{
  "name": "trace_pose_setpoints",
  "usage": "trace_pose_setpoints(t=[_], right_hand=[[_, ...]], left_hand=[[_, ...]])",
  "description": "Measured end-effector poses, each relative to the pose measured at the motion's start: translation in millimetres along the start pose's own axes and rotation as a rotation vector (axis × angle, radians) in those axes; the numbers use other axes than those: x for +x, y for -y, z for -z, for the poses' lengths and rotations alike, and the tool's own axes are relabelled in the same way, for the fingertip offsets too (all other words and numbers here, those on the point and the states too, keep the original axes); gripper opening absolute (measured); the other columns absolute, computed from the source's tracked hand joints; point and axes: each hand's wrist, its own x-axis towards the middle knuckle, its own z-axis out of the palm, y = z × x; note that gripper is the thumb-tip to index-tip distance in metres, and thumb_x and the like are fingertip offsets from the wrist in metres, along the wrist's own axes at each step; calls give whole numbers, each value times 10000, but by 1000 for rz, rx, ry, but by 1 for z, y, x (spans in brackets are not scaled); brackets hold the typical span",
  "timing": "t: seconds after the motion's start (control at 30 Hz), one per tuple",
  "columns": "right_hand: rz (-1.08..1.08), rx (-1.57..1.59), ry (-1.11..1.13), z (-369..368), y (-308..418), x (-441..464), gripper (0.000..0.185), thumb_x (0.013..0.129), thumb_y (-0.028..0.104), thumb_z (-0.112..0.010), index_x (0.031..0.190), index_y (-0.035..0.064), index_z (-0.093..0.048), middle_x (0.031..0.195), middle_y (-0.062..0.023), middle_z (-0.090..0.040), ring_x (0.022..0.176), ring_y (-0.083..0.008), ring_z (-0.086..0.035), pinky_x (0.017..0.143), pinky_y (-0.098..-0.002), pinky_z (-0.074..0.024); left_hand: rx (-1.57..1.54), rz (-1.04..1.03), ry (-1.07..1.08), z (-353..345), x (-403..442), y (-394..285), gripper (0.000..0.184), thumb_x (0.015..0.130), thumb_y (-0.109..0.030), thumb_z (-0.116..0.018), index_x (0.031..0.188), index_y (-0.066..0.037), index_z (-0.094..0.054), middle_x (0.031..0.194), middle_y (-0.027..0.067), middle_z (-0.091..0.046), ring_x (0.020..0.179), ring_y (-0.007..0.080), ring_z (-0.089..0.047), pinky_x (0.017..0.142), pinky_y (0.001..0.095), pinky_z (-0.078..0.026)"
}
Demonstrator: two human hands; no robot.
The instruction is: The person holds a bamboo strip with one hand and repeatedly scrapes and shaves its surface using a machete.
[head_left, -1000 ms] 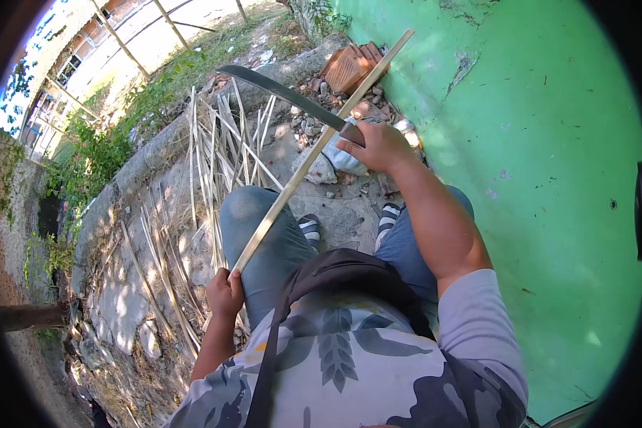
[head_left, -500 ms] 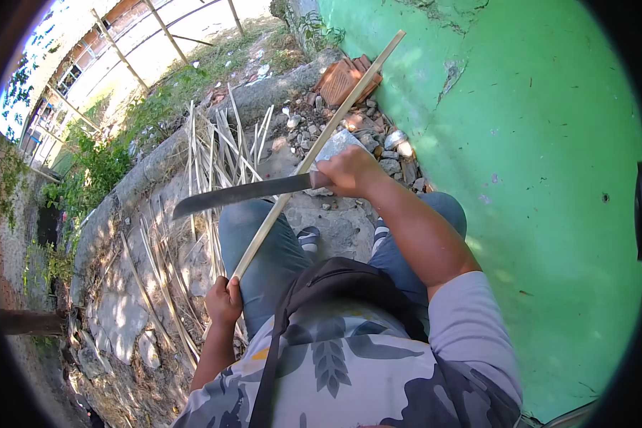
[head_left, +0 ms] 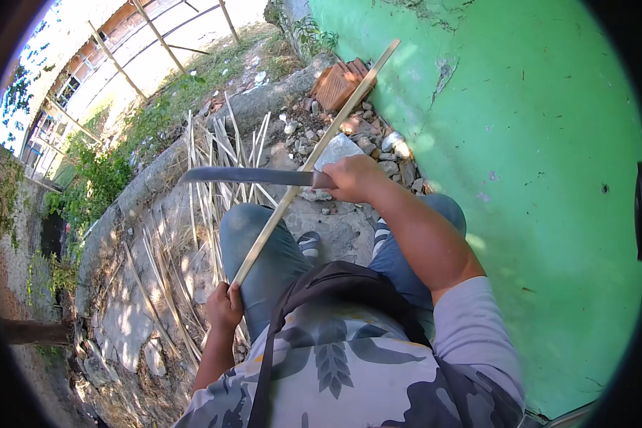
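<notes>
A long pale strip of split bamboo or wood (head_left: pixel 269 227) slants from lower left to upper right, passing over my left knee. Around its lower end my left hand (head_left: pixel 225 307) is closed, thumb on top. My right hand (head_left: pixel 351 177) grips the handle of a machete (head_left: pixel 246 175), whose dark blade points left and crosses the strip near the handle. Whether the blade's edge touches the strip, I cannot tell. Behind my right hand a pale flat block (head_left: pixel 337 148) shows in part.
Many thin cut strips (head_left: pixel 217 160) lie heaped on the ground at left. Rubble (head_left: pixel 385 139) and orange roof tiles (head_left: pixel 339 85) sit against the green wall (head_left: pixel 535 200) on my right. A low concrete edge (head_left: pixel 146 178) curves along the left, with plants beyond.
The machete blade has swung from tip-low to nearly level, its tip rising. The strip's far end has shifted slightly left and down. Both hands keep their grip.
</notes>
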Motion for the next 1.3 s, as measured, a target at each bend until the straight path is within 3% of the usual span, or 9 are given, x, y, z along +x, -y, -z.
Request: trace_pose_setpoints(t=[0.2, 0.4, 0.5, 0.6, 0.83, 0.93, 1.13, 1.17, 1.3], right_hand=[[245, -76, -38, -22, -3, 15, 242, 813, 354, -745, 904, 141, -672, 835, -110, -720, 845, -360, -710, 783, -498, -544], [-292, 269, -287, -35, -79, 36, 277, 842, 343, -733, 990, 112, -701, 915, -150, -734, 892, -371, -709, 808, -483, -552], [-408, 277, -246, -35, -76, 33, 319, 851, 378, -728, 1011, 102, -712, 976, -166, -738, 946, -360, -710, 840, -474, -556], [-319, 244, -179, -13, -59, 19, 280, 847, 356, -723, 989, 114, -708, 954, -162, -735, 936, -359, -711, 836, -483, -554], [179, -34, -21, -18, -5, 17, 228, 762, 326, -753, 871, 143, -671, 821, -127, -720, 813, -356, -714, 755, -504, -544], [214, -112, 4, -12, -7, 22, 182, 780, 294, -721, 907, 166, -692, 848, -109, -730, 866, -330, -725, 780, -485, -556], [-279, 317, -210, -22, -65, 28, 307, 819, 328, -760, 1011, 93, -714, 908, -174, -728, 885, -365, -706, 786, -465, -544], [-321, 388, -207, -28, -75, 29, 368, 836, 361, -766, 1069, 80, -717, 966, -184, -729, 931, -360, -702, 787, -455, -543], [-312, 357, -239, -32, -75, 22, 312, 837, 352, -739, 994, 84, -719, 941, -181, -733, 931, -384, -701, 836, -493, -542]], left_hand=[[-6, 49, 16, -8, 0, 12, 475, 1005, -433, -552, 762, -25, -569, 651, 246, -587, 649, 494, -598, 583, 548, -446], [-10, 67, 20, -7, 3, 9, 469, 997, -430, -559, 759, -26, -579, 656, 244, -597, 658, 492, -609, 586, 543, -457], [12, 30, 17, -8, 4, 14, 465, 999, -422, -555, 757, -25, -576, 651, 244, -593, 648, 490, -606, 581, 540, -457], [12, 16, 33, -7, 5, 12, 466, 1001, -422, -549, 755, -26, -572, 648, 244, -592, 643, 491, -605, 580, 537, -458], [-2, 40, 48, -10, 4, 16, 475, 1005, -433, -541, 761, -27, -567, 645, 248, -586, 639, 495, -599, 575, 540, -452], [-40, 65, 26, -14, 3, 19, 477, 1005, -434, -547, 763, -23, -563, 644, 250, -583, 635, 497, -594, 566, 539, -443], [-96, 120, 31, -16, 3, 16, 483, 1001, -443, -554, 769, -20, -562, 663, 256, -594, 655, 498, -601, 587, 530, -456], [-72, 102, 29, -15, 3, 17, 485, 1002, -445, -551, 770, -20, -562, 663, 254, -594, 655, 497, -601, 588, 530, -456], [-21, 68, 38, -13, 4, 17, 497, 1009, -454, -536, 770, -19, -563, 658, 248, -594, 657, 494, -603, 587, 532, -456]])
